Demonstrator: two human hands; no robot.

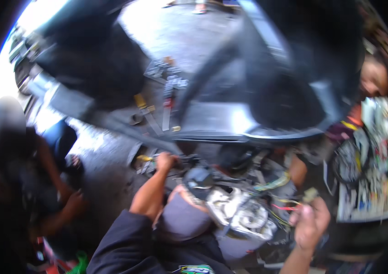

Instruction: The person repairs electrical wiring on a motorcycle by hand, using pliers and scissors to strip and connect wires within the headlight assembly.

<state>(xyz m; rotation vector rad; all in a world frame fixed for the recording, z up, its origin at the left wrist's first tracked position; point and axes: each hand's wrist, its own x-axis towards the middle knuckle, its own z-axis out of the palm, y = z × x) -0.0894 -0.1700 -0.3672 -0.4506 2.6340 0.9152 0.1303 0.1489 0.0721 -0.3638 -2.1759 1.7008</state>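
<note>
The person's right hand [310, 221] is raised at the near right, thumb and fingers closed on a pale plug-like connector [310, 195], with red and yellow wires [288, 206] running from it to the left. The left hand [166, 160] reaches out farther off, left of the middle, its fingers curled in among dark metal parts; I can't tell whether it grips anything, for they blur together there. A small yellow piece [145, 158] lies just left of those fingers. Between the 2 hands there's a cluttered white-and-silver mechanical part [244, 213], and at its far left sits a dark, rounded thing [198, 177], close by the person's grey trouser leg [184, 214]. Green and yellow wiring [272, 184] trails across the clutter at the middle right. Over the far side of the work looms a big, glossy black panel [216, 119], blurred, its near edge beyond both hands. On the floor to the far left of centre lie a grey rack of small metal pieces [158, 69], a tool with a red band [168, 102] and another with a yellow handle [140, 100]. At the right stands a white tray [340, 212] packed with small items, a black coil [350, 160] beside it. Off to the left a co-worker [9, 182] crouches in dark clothes.
</note>
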